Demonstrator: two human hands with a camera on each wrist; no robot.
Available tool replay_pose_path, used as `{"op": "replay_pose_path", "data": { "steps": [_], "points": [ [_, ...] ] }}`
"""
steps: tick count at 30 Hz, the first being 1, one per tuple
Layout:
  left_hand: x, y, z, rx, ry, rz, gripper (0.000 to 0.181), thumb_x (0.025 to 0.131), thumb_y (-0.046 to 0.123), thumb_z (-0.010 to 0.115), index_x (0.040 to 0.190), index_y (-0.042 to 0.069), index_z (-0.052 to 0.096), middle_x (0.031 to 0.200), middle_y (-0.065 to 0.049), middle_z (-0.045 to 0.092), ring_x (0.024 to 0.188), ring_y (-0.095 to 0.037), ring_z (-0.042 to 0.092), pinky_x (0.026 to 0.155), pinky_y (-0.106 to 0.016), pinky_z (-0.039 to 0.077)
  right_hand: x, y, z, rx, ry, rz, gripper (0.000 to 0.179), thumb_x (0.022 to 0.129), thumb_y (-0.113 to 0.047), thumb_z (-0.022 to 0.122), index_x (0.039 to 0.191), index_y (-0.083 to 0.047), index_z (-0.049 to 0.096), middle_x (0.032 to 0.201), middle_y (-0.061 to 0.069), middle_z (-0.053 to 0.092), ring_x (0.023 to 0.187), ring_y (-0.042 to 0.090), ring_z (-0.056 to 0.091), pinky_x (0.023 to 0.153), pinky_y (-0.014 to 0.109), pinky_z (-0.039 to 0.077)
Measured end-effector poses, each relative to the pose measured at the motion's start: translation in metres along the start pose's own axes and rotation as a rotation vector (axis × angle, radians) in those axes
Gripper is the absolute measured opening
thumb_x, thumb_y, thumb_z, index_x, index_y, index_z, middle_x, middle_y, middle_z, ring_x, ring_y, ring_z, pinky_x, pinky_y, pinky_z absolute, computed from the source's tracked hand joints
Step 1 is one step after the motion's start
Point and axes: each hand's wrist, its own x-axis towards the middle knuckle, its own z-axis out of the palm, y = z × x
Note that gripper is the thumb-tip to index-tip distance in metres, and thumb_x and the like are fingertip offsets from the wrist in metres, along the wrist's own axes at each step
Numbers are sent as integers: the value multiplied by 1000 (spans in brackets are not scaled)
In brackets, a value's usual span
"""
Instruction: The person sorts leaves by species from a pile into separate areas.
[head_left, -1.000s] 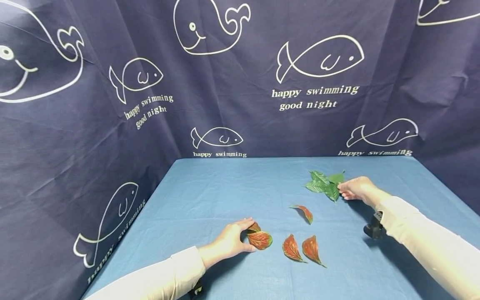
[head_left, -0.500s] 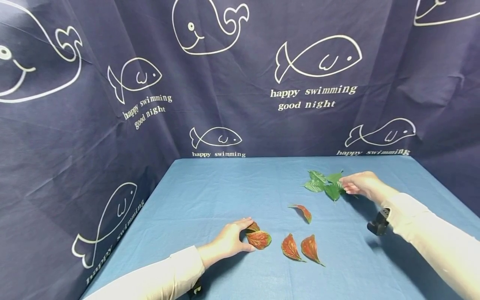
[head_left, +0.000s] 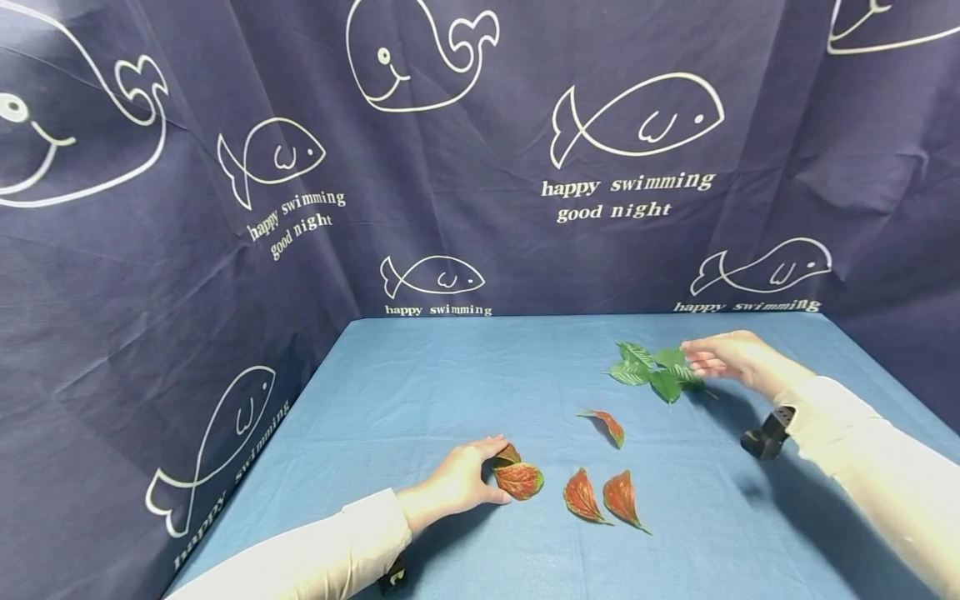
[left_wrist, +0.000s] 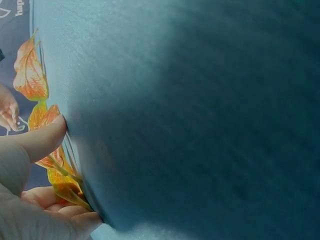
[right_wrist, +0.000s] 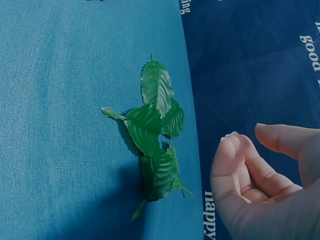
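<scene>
My left hand [head_left: 457,479] rests on the blue cloth at two overlapping red leaves [head_left: 519,481]. Its thumb and fingers lie apart on either side of them; in the left wrist view red-yellow leaves [left_wrist: 65,185] show between thumb and fingers. At the far right, my right hand [head_left: 738,360] is raised just beside a cluster of green leaves [head_left: 665,386]. Nothing is between its loosely bent fingers, and in the right wrist view a gap parts the hand [right_wrist: 265,185] from the green leaves [right_wrist: 159,172]. Those leaves overlap with their stems pointing outward.
Two red leaves, one on the left [head_left: 581,496] and one on the right [head_left: 622,497], lie side by side near the front. A curled red leaf [head_left: 606,425] sits farther back. A dark fish-print curtain [head_left: 450,183] borders the blue tabletop [head_left: 450,375].
The right hand has set a green leaf down at the right side of the cluster, let go and lifted slightly up and to the right. The left hand has stayed in place.
</scene>
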Motion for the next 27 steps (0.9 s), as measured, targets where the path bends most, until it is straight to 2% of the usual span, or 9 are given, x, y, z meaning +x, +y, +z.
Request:
{"op": "replay_pose_path", "data": {
  "steps": [17,22,27],
  "points": [
    [-1,1,-1,17,8,16,76,75,20,84,141,5,50,148,-11,47,137,-32,43,109,-48,40,-5,-11,7,-77,-35,-30,14,96,-14,60,86,-19,67,76,-6,71,70,5,68,76,24,59],
    [0,0,0,26,10,15,76,75,21,84,141,5,50,148,-10,47,137,-31,43,110,-47,40,-7,-14,11,-103,-40,-36,7,96,-15,60,94,-13,67,78,-6,71,72,5,69,79,25,59],
    [-1,0,0,29,11,19,75,75,21,84,140,4,51,147,-10,48,136,-32,44,110,-47,40,-8,-16,15,-119,-43,-39,13,95,-17,61,103,-7,64,79,-6,71,73,5,69,80,25,59]
  ]
}}
